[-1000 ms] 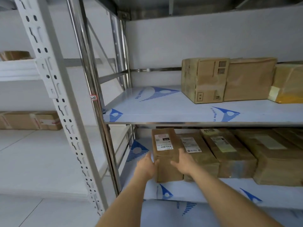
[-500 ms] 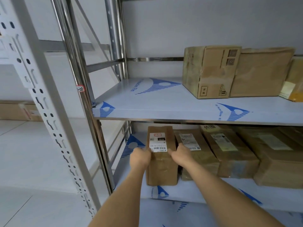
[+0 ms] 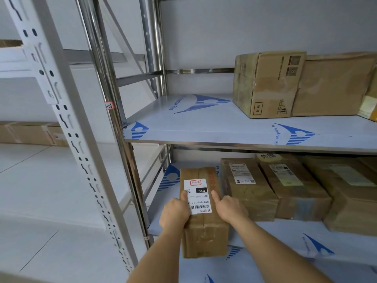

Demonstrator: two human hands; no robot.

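A long brown taped parcel (image 3: 204, 233) with a white barcode label marked 010 lies at the left end of the lower shelf (image 3: 275, 237), its near end past the shelf's front edge. My left hand (image 3: 173, 213) grips its left side, thumb on the label. My right hand (image 3: 230, 207) grips its right side, thumb on top beside the label. Both forearms reach in from the bottom of the view.
Several taped parcels (image 3: 248, 188) lie in a row right of the held one. The upper shelf (image 3: 204, 123) carries cardboard boxes (image 3: 265, 84) at the right. Steel uprights (image 3: 122, 127) and a white perforated post (image 3: 67, 123) stand left. More boxes (image 3: 30, 133) sit on a far left rack.
The parcel has slid toward me out of the row, and both hands have shifted along its sides with it. The camera has moved closer and to the left.
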